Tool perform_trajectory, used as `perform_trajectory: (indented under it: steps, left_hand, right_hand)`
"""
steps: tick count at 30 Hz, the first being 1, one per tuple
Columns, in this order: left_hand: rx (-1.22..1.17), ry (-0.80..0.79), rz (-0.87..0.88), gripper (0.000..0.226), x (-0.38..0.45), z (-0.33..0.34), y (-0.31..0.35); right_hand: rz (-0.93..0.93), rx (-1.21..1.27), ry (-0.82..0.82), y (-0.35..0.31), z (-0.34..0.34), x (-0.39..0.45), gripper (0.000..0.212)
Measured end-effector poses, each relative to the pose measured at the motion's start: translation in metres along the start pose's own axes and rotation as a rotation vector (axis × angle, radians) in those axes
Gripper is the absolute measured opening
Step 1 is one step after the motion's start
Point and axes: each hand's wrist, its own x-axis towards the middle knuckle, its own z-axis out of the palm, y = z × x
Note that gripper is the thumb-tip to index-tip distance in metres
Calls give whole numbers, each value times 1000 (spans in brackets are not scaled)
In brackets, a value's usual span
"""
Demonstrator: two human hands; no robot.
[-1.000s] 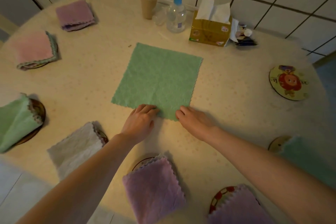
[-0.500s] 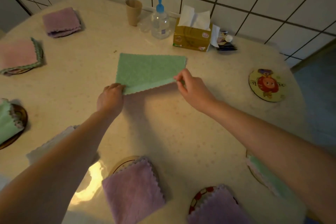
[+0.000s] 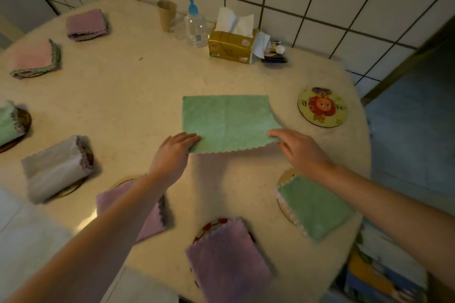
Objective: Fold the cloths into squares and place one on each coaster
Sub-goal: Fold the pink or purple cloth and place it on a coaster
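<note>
Nearby, a bare coaster (image 3: 322, 107) lies right of the held green cloth (image 3: 227, 123).

Most coasters are basically buried here. The white cloth (image 3: 57, 167) covers nearly all of its coaster, only a dark sliver peeks out. The left arm crosses over a purple cloth (image 3: 147, 214), so half of it is gone. The green cloth at the left edge (image 3: 8, 122) is cut off by the frame. The left hand (image 3: 172, 155) hides the corner it pinches. That clutter by the tissue box (image 3: 232, 45)? Too small and blurry to tell.
</note>
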Motion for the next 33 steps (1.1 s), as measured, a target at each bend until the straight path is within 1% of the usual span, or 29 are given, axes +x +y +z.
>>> perform_trajectory:
  steps: [3, 5, 6, 7, 10, 12, 14, 16, 19, 20, 21, 23, 24, 27, 29, 33]
  left_hand:
    - [6, -145, 26, 49, -44, 22, 16]
    - [-18, -220, 17, 51, -68, 31, 22]
    - [-27, -244, -13, 50, -77, 30, 24]
    - [-36, -248, -24, 47, -84, 32, 24]
    - [-81, -213, -79, 35, -95, 24, 30]
    - [-134, -184, -167, 29, -94, 12, 35]
    - [-251, -166, -269, 24, -85, 2, 29]
    - [-419, -125, -367, 19, -69, 1, 11]
    - [-593, -46, -507, 5, -39, -3, -3]
    - [-672, 0, -560, 9, -28, -3, -7]
    - [-799, 36, -601, 14, -18, -2, -7]
    - [-1018, 81, -707, 18, 0, 1, -9]
    - [-1070, 89, -749, 18, 9, 5, -11]
    - [-1086, 99, -820, 16, 33, 16, -12]
    - [-1054, 107, -829, 21, 47, 25, -16]
    - [-926, 113, -832, 28, 65, 37, -17]
  right_hand:
    - [-15, 7, -63, 12, 11, -44, 31]
    - [-88, -34, -50, 16, 15, -64, 24]
    - [-122, -46, -40, 18, 17, -71, 26]
    - [-139, -43, -27, 21, 19, -76, 27]
    - [-98, 15, -12, 24, 22, -81, 16]
    - [-39, 96, -45, 26, 22, -78, 14]
    - [42, 197, -61, 26, 21, -69, 14]
    - [134, 296, -5, 25, 19, -53, 12]
    - [270, 445, 76, 23, 19, -24, 4]
    - [315, 490, 98, 23, 20, -11, 8]
    - [369, 537, 119, 24, 21, -1, 10]
    - [486, 636, 178, 25, 23, 20, 8]
    - [529, 658, 212, 27, 26, 29, 10]
    - [639, 680, 250, 35, 39, 48, 11]
    - [707, 681, 246, 44, 49, 58, 12]
    - [731, 662, 222, 58, 61, 71, 16]
